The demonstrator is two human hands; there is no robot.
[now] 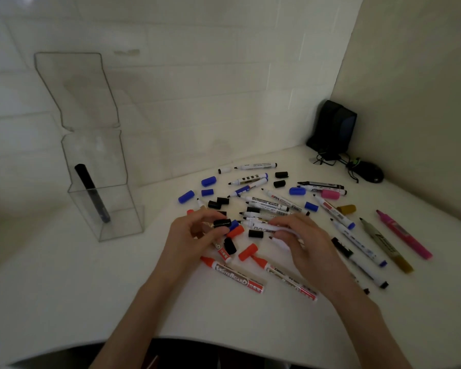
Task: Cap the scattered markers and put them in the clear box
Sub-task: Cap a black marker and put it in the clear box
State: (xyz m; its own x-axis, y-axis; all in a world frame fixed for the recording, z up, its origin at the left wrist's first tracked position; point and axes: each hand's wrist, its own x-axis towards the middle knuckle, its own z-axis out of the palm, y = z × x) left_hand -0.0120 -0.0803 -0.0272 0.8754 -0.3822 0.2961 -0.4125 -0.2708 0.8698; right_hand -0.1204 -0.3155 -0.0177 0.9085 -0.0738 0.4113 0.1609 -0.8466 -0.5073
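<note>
Left hand (pixel 194 237) pinches a black cap (pixel 222 223), right hand (pixel 300 235) grips a white marker (pixel 258 227), tip facing cap; beyond, many uncapped markers and loose caps strew the table (pixel 224 315); clear box (pixel 123 225), far left, holds one dark marker (pixel 91 191), so barely begun.

"WhiteBoard" on red marker (pixel 233 275)
</note>
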